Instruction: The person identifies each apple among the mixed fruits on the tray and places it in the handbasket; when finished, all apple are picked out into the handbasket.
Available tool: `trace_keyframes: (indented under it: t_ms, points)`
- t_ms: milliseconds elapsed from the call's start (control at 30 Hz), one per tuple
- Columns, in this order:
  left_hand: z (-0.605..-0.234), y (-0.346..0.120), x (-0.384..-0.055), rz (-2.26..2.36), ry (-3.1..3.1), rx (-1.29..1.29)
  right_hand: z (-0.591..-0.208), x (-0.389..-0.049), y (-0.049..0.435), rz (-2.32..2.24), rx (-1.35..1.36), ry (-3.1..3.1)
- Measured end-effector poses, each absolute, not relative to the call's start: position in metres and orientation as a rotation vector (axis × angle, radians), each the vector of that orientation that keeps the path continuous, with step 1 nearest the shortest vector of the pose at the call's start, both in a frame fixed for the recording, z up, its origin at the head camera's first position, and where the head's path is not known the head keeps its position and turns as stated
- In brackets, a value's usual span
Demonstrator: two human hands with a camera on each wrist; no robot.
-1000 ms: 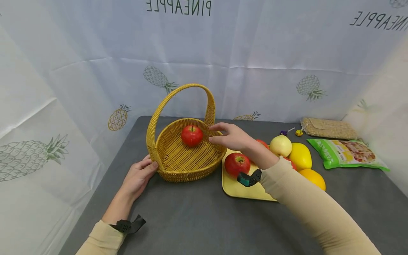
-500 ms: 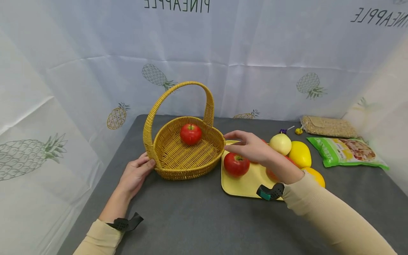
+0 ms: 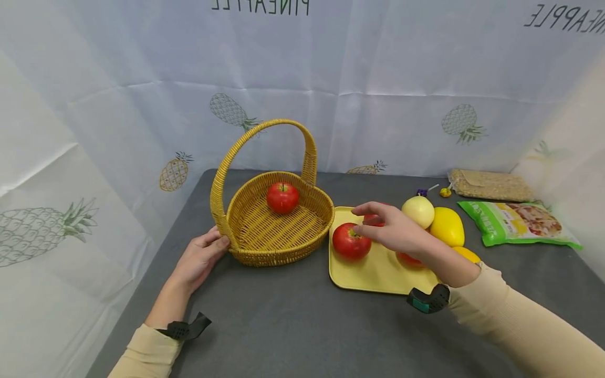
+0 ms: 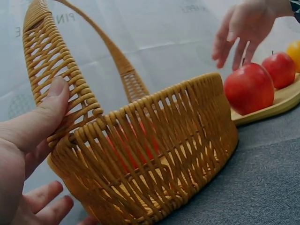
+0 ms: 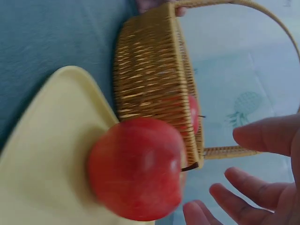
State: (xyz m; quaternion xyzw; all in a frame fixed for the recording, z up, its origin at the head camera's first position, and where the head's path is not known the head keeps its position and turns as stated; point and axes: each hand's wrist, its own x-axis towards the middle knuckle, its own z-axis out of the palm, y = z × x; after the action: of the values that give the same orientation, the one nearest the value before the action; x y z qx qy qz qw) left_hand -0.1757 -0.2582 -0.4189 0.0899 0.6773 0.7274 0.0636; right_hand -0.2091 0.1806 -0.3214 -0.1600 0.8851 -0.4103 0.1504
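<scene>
A golden wicker basket [image 3: 279, 258] with a tall arched handle stands on the table, one red apple [image 3: 282, 198] lying inside it. My left hand [image 3: 200, 260] grips the basket at its left side; in the left wrist view the thumb [image 4: 57, 91] lies on the foot of the handle. To the basket's right is a pale yellow tray [image 3: 364, 275] bearing several red apples. My right hand [image 3: 394, 228] hovers over the tray with nothing in it, thumb and fingers spread. Its fingertips overlap the tray's left apple [image 3: 348, 244] in the head view, while the right wrist view has that apple [image 5: 133, 171] below the fingers.
Right of the tray apples are a pale round fruit [image 3: 418, 211] and yellow fruits [image 3: 448, 227]. Further right lie a green food packet [image 3: 520, 223], a bag of grain [image 3: 491, 185] and two small lollipops [image 3: 422, 192]. A pineapple-print curtain [image 3: 378, 63] hangs behind the table.
My right hand has drawn back from the basket's right rim, moving right to above the tray apples. The left hand keeps its grip on the basket.
</scene>
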Motion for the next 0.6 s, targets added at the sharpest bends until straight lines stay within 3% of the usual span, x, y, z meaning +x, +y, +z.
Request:
trace_keyframes:
  t_ms: [600]
  points:
    - [-0.423, -0.26, -0.176, 2.281, 1.849, 0.457, -0.34, -0.198, 0.18, -1.213, -0.396, 2.536]
